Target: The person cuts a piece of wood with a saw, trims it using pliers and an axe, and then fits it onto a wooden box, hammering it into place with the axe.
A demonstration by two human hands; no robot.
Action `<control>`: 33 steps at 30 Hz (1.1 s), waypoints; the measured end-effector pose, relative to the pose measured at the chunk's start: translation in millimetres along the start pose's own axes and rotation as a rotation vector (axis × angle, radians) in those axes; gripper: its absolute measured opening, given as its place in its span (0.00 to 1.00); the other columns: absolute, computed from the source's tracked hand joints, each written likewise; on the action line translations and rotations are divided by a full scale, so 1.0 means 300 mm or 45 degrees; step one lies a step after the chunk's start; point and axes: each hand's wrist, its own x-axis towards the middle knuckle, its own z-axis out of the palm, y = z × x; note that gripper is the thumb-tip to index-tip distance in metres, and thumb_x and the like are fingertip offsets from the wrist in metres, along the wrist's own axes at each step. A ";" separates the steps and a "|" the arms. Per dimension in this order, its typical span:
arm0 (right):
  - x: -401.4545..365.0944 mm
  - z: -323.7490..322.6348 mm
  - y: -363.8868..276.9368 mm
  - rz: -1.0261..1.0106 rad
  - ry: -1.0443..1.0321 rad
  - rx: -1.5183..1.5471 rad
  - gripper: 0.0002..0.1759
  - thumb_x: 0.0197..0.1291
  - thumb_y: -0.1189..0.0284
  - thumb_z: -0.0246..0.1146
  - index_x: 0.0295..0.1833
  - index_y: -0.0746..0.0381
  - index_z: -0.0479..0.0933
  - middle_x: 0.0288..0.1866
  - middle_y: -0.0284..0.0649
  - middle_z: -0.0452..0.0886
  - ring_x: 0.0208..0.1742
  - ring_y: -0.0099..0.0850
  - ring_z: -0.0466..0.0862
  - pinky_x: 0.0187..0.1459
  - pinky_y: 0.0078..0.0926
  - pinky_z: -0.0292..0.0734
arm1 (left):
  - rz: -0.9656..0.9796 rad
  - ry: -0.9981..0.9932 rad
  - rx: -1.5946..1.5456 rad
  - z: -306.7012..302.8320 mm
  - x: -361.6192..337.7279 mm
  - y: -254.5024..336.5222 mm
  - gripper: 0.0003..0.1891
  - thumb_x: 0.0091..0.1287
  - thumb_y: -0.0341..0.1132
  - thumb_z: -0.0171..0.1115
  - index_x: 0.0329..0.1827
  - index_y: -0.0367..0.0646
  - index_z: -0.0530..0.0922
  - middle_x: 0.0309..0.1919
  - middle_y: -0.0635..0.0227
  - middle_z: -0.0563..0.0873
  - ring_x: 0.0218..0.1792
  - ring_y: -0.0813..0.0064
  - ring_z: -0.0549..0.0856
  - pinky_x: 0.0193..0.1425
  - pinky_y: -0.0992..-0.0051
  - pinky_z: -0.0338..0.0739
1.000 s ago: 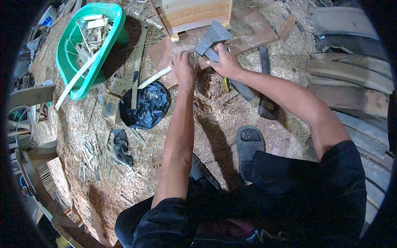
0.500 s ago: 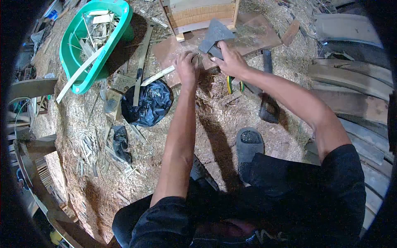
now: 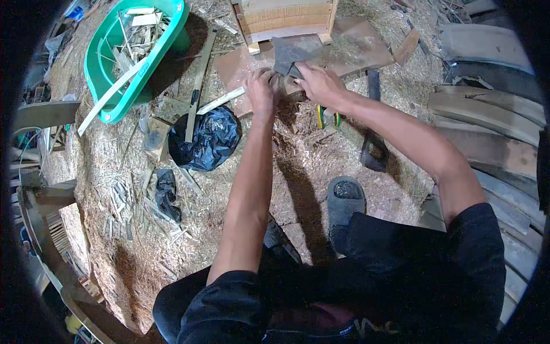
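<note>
My left hand (image 3: pixel 263 90) is closed round a pale wooden strip (image 3: pixel 220 101), whose end sticks out to the left above a black plastic bag (image 3: pixel 215 137). In my right hand (image 3: pixel 321 87) is a hatchet with a wide grey, flared blade (image 3: pixel 288 54). The blade lies close to my left fingers, over a brown board (image 3: pixel 361 49) on the ground. My right hand hides most of the handle. Whatever the left fingertips touch is hard to make out.
A green plastic tub (image 3: pixel 94 74) holds wood scraps. Beyond my hands stands a wooden box (image 3: pixel 286 22). A yellow-and-green object (image 3: pixel 321 116) and a dark block (image 3: pixel 374 152) lie near my right forearm. Curved boards (image 3: pixel 487 109) are stacked at right; shavings cover the ground.
The hatchet blade has dropped and shifted left, nearer my left hand, and its angle has turned. My left hand still grips the strip. The whole view has shifted slightly.
</note>
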 end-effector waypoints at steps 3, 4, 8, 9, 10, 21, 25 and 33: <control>0.003 -0.015 -0.010 0.028 -0.097 -0.055 0.23 0.65 0.73 0.56 0.65 0.64 0.67 0.58 0.56 0.78 0.52 0.59 0.81 0.50 0.52 0.78 | 0.027 0.022 -0.014 0.011 0.002 -0.010 0.09 0.55 0.37 0.70 0.39 0.50 0.88 0.46 0.71 0.87 0.52 0.65 0.81 0.58 0.62 0.66; 0.004 -0.022 -0.020 0.066 -0.136 -0.068 0.23 0.65 0.73 0.55 0.66 0.64 0.67 0.59 0.56 0.77 0.53 0.58 0.80 0.51 0.52 0.78 | 0.038 0.033 -0.031 0.012 0.000 -0.013 0.10 0.54 0.36 0.70 0.39 0.50 0.88 0.46 0.71 0.87 0.52 0.65 0.80 0.58 0.62 0.67; 0.010 0.027 -0.001 0.034 -0.029 -0.085 0.23 0.66 0.72 0.55 0.66 0.64 0.67 0.60 0.53 0.77 0.56 0.57 0.79 0.54 0.52 0.77 | 0.009 -0.019 0.037 -0.003 -0.002 0.001 0.10 0.54 0.36 0.71 0.40 0.50 0.88 0.46 0.71 0.87 0.50 0.65 0.80 0.58 0.63 0.67; 0.011 0.011 -0.014 0.075 -0.106 -0.076 0.23 0.67 0.71 0.55 0.66 0.64 0.67 0.60 0.54 0.77 0.56 0.57 0.80 0.54 0.52 0.77 | 0.014 -0.004 0.037 0.007 -0.003 -0.007 0.10 0.54 0.36 0.71 0.39 0.50 0.88 0.46 0.72 0.87 0.50 0.65 0.80 0.58 0.63 0.67; 0.012 -0.017 -0.035 0.117 -0.179 -0.068 0.23 0.67 0.71 0.55 0.66 0.64 0.67 0.59 0.54 0.77 0.55 0.57 0.80 0.54 0.52 0.77 | 0.022 0.012 0.037 0.013 -0.001 -0.011 0.10 0.53 0.36 0.72 0.39 0.50 0.88 0.46 0.72 0.87 0.50 0.65 0.80 0.58 0.63 0.67; 0.011 -0.003 -0.010 0.117 -0.141 -0.043 0.24 0.68 0.67 0.55 0.66 0.66 0.67 0.60 0.58 0.76 0.55 0.58 0.79 0.55 0.53 0.75 | 0.036 0.012 0.034 0.017 0.004 -0.013 0.09 0.55 0.36 0.71 0.39 0.51 0.88 0.45 0.70 0.87 0.50 0.63 0.82 0.56 0.62 0.69; 0.006 0.017 -0.006 0.056 -0.103 -0.105 0.24 0.68 0.68 0.54 0.67 0.63 0.67 0.58 0.57 0.76 0.53 0.58 0.81 0.52 0.53 0.77 | 0.041 -0.017 0.049 0.016 -0.002 -0.021 0.08 0.56 0.37 0.70 0.39 0.50 0.87 0.46 0.69 0.87 0.51 0.62 0.82 0.54 0.62 0.69; 0.017 -0.027 -0.035 0.126 -0.161 -0.071 0.26 0.66 0.69 0.55 0.68 0.65 0.67 0.64 0.57 0.75 0.60 0.56 0.79 0.59 0.50 0.76 | 0.014 0.027 0.034 0.023 -0.006 -0.019 0.08 0.57 0.37 0.70 0.39 0.49 0.88 0.45 0.69 0.87 0.51 0.63 0.82 0.56 0.61 0.69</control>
